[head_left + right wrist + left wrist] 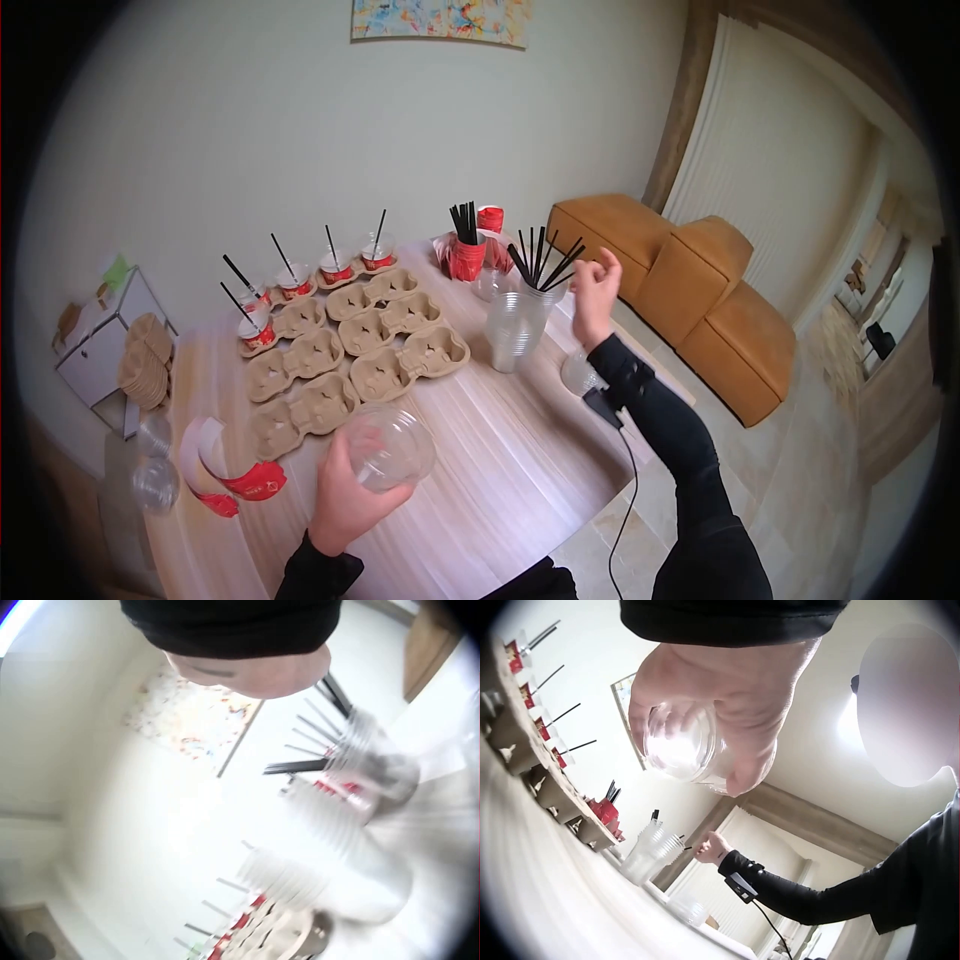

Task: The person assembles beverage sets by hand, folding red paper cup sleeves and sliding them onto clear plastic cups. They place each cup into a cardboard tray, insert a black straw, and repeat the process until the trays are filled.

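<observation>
My left hand point(352, 497) grips a clear plastic cup point(400, 450) over the near part of the table; the left wrist view shows fingers and thumb round the cup point(679, 742). Raised at the right, my right hand point(596, 300) has loosely bent fingers and nothing visible in them. It is beside black straws point(540, 262) that fan out of a clear cup. Just left of those straws stands a tall stack of clear cups point(512, 330). Only the heel of the right hand point(255, 675) shows in the right wrist view, its fingers hidden.
Cardboard cup carriers point(380, 372) cover the table's left half. Several red-sleeved cups with straws stand in the far carriers. A red cup point(467, 262) of straws is at the back. Red-and-white sleeves point(255, 480) and clear lids point(155, 485) lie at left. A cable hangs from the right wrist.
</observation>
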`<state>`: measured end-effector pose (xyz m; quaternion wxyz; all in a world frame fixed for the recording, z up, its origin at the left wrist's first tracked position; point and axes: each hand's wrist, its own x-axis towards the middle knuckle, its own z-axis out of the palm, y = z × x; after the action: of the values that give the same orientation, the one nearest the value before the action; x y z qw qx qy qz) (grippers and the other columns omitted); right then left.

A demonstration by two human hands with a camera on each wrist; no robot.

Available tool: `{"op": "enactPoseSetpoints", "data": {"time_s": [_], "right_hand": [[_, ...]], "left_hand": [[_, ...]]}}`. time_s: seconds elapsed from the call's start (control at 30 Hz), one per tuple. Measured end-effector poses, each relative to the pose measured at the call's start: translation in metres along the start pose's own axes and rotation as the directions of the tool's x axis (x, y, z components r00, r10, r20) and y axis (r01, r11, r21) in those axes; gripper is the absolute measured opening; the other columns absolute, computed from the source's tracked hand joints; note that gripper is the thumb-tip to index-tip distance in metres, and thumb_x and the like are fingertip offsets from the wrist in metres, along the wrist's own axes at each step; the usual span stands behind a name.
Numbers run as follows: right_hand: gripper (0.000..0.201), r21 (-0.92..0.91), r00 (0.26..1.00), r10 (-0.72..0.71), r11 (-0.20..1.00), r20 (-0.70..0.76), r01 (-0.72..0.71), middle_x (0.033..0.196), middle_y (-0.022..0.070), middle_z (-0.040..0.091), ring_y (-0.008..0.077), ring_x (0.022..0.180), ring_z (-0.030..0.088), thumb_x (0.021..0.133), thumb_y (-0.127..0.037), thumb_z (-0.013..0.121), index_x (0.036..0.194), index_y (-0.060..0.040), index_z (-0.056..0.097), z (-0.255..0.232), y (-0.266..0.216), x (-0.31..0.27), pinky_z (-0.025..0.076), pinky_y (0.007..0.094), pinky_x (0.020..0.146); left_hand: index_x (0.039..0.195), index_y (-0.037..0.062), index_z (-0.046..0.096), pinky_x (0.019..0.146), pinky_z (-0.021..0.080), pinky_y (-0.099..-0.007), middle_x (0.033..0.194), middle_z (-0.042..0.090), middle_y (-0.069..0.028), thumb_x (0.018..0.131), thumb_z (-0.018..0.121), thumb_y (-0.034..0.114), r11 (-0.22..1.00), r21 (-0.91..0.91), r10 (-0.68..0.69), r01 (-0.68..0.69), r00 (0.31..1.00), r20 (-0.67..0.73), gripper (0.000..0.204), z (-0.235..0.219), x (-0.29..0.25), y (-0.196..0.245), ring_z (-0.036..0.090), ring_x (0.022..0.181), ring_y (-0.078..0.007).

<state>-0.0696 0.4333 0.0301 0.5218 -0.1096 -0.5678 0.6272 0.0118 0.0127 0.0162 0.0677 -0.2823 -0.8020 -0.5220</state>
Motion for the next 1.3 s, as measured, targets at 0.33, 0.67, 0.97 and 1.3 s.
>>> {"op": "enactPoseSetpoints", "data": {"time_s": [0.33,0.67,0.97,1.3], "right_hand": [[0.021,-0.527,0.942,0.295,0.833,0.158,-0.172,0.065,-0.0049,0.051,0.0066,0.057,0.043,0.095,-0.025,0.068,0.082,-0.0076,0.068,-0.061,0.089,0.093,0.034,0.0275,0.047],[0.027,0.287,0.842,-0.095,0.955,0.530,-0.073,0.071,-0.0016,0.054,0.0050,0.063,0.049,0.107,-0.027,0.050,0.099,-0.0034,0.060,0.039,-0.121,-0.071,0.039,0.0216,0.059],[0.022,0.043,0.327,-0.062,0.997,0.943,0.067,0.088,0.0082,0.064,0.0170,0.085,0.060,0.102,-0.015,0.055,0.105,0.0049,0.064,0.088,-0.116,-0.176,0.048,0.0315,0.079],[0.087,0.015,0.203,-0.045,0.989,0.978,0.150,0.117,0.0124,0.052,0.0248,0.102,0.054,0.071,-0.022,0.081,0.146,-0.0019,0.042,0.120,-0.082,-0.228,0.047,0.0332,0.081]], "left_hand": [[0.135,-0.0034,0.046,0.090,0.052,-0.0345,0.108,0.065,-0.0122,0.060,0.092,0.017,0.998,-0.052,-0.028,0.033,0.995,0.092,0.091,0.001,0.002,-0.007,0.064,0.099,-0.0196],[0.140,-0.0019,0.043,0.094,0.050,-0.0338,0.116,0.061,-0.0106,0.064,0.092,0.013,0.963,-0.268,-0.006,0.032,0.995,0.099,0.092,-0.007,0.005,-0.012,0.063,0.103,-0.0175],[0.141,-0.0003,0.042,0.097,0.052,-0.0383,0.126,0.061,-0.0163,0.069,0.091,0.021,0.980,-0.194,0.042,-0.030,0.997,0.061,0.090,-0.014,0.002,-0.003,0.063,0.117,-0.0246],[0.143,-0.0010,0.039,0.105,0.043,-0.0422,0.137,0.051,-0.0204,0.078,0.082,0.029,0.980,0.195,0.000,-0.029,0.989,0.148,0.083,-0.068,-0.008,-0.019,0.050,0.128,-0.0343]]}}
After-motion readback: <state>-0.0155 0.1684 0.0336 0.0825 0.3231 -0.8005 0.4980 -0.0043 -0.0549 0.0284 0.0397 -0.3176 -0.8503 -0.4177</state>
